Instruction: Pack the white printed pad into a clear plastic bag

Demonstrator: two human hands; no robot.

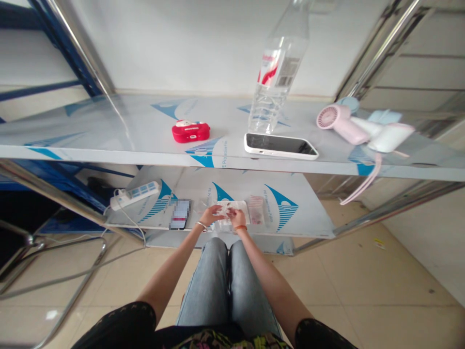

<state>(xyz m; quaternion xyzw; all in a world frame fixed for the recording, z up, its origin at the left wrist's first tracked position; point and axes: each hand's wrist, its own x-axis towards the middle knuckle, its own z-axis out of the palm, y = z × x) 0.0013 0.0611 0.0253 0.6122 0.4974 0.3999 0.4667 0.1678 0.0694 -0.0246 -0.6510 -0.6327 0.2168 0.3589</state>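
Observation:
Both hands are over the lower shelf (196, 177). My left hand (209, 216) is at the left edge of a white flat sheet or tray (240, 206), fingers curved with a gap between thumb and forefinger. Facing it, my right hand (237, 219) has its fingers drawn together above the white piece; anything between them is too small to make out. Crinkled clear plastic (199, 208) lies around my left hand. To the right of the white piece is a clear packet with pink stripes (256, 209).
A phone (180, 213) and a power strip (134, 195) with its cable lie at left on the lower shelf. The upper shelf (145, 140) holds a red earphone case (191, 132), a plastic bottle (274, 82), a white-cased phone (281, 146) and handheld fans (341, 125). Its front edge overhangs.

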